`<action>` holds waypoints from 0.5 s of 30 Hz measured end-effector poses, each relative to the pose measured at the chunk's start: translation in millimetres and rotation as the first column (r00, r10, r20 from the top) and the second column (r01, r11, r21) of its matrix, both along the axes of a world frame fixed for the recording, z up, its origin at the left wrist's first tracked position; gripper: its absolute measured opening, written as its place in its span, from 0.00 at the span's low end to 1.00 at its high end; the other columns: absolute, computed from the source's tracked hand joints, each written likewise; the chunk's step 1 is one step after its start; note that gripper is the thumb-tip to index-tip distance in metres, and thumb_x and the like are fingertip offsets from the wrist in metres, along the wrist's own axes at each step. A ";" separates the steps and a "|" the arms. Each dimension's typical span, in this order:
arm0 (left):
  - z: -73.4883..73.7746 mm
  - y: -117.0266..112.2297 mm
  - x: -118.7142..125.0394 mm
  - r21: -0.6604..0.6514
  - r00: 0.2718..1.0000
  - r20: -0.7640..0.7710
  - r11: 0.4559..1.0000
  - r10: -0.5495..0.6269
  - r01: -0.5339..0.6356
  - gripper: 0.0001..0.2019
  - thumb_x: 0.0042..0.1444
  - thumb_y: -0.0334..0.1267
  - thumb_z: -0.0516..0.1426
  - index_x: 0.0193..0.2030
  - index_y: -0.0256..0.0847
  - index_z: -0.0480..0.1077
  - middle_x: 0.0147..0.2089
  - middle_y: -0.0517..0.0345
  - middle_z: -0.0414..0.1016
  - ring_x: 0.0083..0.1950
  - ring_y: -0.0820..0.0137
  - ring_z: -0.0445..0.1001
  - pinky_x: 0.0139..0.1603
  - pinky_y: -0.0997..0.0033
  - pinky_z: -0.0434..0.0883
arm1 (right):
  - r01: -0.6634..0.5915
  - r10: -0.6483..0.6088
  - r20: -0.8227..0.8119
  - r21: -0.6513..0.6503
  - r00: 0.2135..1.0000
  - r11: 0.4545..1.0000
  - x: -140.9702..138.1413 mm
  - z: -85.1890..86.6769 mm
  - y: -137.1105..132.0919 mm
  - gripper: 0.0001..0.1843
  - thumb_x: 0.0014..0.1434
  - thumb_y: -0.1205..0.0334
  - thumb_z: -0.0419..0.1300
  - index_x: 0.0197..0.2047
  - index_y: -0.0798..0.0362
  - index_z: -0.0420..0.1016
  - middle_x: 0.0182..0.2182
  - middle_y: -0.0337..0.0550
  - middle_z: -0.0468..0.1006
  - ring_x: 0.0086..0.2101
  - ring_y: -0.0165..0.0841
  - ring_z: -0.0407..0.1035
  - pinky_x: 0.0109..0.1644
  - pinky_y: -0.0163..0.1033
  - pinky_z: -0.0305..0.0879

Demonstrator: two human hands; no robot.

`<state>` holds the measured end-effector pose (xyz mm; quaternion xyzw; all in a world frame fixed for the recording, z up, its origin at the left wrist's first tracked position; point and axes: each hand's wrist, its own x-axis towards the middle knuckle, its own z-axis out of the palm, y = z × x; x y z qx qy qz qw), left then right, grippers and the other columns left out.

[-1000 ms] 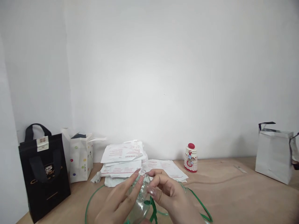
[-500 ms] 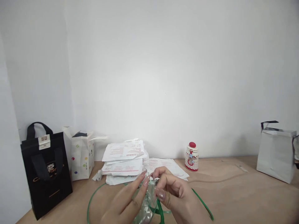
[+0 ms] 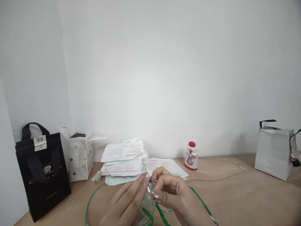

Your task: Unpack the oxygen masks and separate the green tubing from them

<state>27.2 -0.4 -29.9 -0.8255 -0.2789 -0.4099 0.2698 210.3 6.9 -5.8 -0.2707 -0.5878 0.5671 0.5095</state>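
Low in the middle of the head view is a clear, green-tinted plastic oxygen mask (image 3: pixel 147 201), partly covered by both hands. My left hand (image 3: pixel 127 201) lies along its left side, fingers together and fingertips near the top; the thumb is hidden. My right hand (image 3: pixel 172 193) pinches the upper edge between thumb and curled fingers, close to the left fingertips. A green strap (image 3: pixel 162 215) hangs below the mask. Thin green tubing (image 3: pixel 89 201) curves over the table at the left, and a green band (image 3: pixel 199 201) shows beyond my right wrist.
Behind the hands lies a stack of white printed packets (image 3: pixel 122 166), with a flat packet (image 3: pixel 164 166) beside it. A black bag (image 3: pixel 44 188) and a dotted paper bag (image 3: pixel 81 160) stand left. A red-topped bottle (image 3: pixel 191 157) and a white bag (image 3: pixel 272 153) stand right on the brown table (image 3: pixel 225 188).
The view has shifted slightly, so the background sits a little further left. The mask has turned a bit between my hands and its green strap hangs differently. Both hands keep nearly the same grip.
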 end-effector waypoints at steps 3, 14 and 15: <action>5.1 5.8 -8.5 0.079 0.979 -0.202 0.997 0.032 -0.017 0.21 0.59 0.30 0.48 0.59 0.38 0.60 0.55 0.52 0.72 0.52 0.71 0.72 0.50 0.78 0.69 | 0.041 -0.042 0.026 0.006 0.999 0.999 -3.6 -1.5 3.7 0.13 0.40 0.55 0.69 0.20 0.55 0.74 0.35 0.39 0.62 0.30 0.27 0.61 0.33 0.33 0.60; -6.7 5.1 -16.2 0.010 0.992 0.004 0.992 0.124 -0.124 0.26 0.59 0.32 0.45 0.65 0.48 0.51 0.54 0.60 0.73 0.48 0.72 0.75 0.43 0.81 0.73 | 0.150 -0.266 0.256 0.396 0.929 0.906 -14.0 5.2 -19.9 0.07 0.51 0.60 0.62 0.23 0.50 0.74 0.37 0.42 0.64 0.39 0.34 0.64 0.48 0.39 0.59; -6.8 5.0 -14.7 0.013 0.994 0.004 0.994 0.108 -0.108 0.26 0.59 0.33 0.47 0.64 0.50 0.52 0.51 0.62 0.75 0.46 0.73 0.76 0.43 0.82 0.73 | 0.108 -0.231 0.281 0.395 0.931 0.913 -11.8 6.5 -21.9 0.07 0.50 0.60 0.63 0.23 0.50 0.75 0.37 0.41 0.64 0.39 0.34 0.64 0.48 0.39 0.59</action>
